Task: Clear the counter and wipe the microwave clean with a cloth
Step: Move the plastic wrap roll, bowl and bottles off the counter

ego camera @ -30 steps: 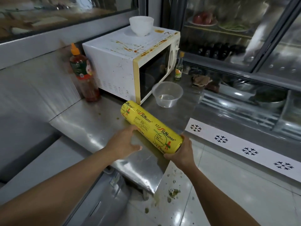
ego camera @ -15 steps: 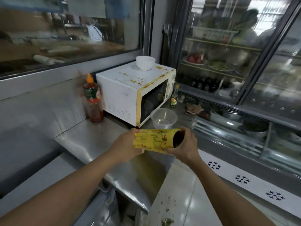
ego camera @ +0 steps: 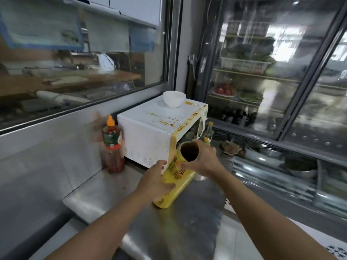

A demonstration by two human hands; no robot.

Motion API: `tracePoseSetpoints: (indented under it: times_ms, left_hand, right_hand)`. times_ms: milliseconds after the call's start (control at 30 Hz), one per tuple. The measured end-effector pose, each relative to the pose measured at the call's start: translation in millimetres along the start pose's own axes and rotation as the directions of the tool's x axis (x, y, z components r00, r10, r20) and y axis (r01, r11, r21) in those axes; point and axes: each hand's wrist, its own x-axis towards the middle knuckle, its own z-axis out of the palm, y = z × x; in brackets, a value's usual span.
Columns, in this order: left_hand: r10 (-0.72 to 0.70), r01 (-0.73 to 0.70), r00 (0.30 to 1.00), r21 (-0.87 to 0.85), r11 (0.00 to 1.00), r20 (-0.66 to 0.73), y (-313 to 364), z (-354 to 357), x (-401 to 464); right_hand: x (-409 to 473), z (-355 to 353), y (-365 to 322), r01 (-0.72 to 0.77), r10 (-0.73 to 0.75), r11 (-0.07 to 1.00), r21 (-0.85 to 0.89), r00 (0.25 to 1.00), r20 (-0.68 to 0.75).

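Both hands, left (ego camera: 155, 182) and right (ego camera: 203, 159), grip the yellow roll (ego camera: 176, 177). The microwave (ego camera: 150, 136) is dirty. 1 bowl (ego camera: 174, 99) and 1 bottle (ego camera: 112, 145) are left.

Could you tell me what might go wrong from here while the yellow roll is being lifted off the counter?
1. The yellow roll is tilted, held by the left hand and right hand close to the microwave; swinging it could bump the door edge.
2. The white bowl sits on the microwave's stained top, so a knock might shift it.
3. The sauce bottle stands beside the microwave and could be toppled.
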Motion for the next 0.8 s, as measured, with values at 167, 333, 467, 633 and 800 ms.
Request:
tracePoseSetpoints:
  times_ms: [167,333,467,633,800]
  left_hand:
    - [0.028,-0.028,1.0,-0.029,0.999,0.004,-13.5,-3.1,31.8]
    - [-0.005,0.005,1.0,-0.086,0.996,0.007,-29.2,-1.1,53.5]
    - [-0.033,0.027,0.999,-0.148,0.989,-0.036,-39.0,-0.8,67.0]
    - [-0.022,0.017,1.0,-0.216,0.976,-0.021,-51.6,-4.8,75.2]
    - [-0.067,0.056,0.997,-0.312,0.948,-0.025,-54.0,4.6,78.7]
  right_hand:
    - [26.7,9.8,-17.2,-0.026,0.024,0.998,0.057,0.999,0.039]
    - [45.1,16.8,-25.4,-0.056,0.038,0.981,0.188,0.995,0.097]
    - [55.9,23.1,-25.0,-0.047,-0.011,0.934,0.353,0.987,0.16]
    - [67.9,30.0,-19.3,-0.034,-0.071,0.893,0.448,0.974,0.215]
    - [79.7,29.5,-8.6,-0.037,-0.118,0.842,0.539,0.961,0.249]
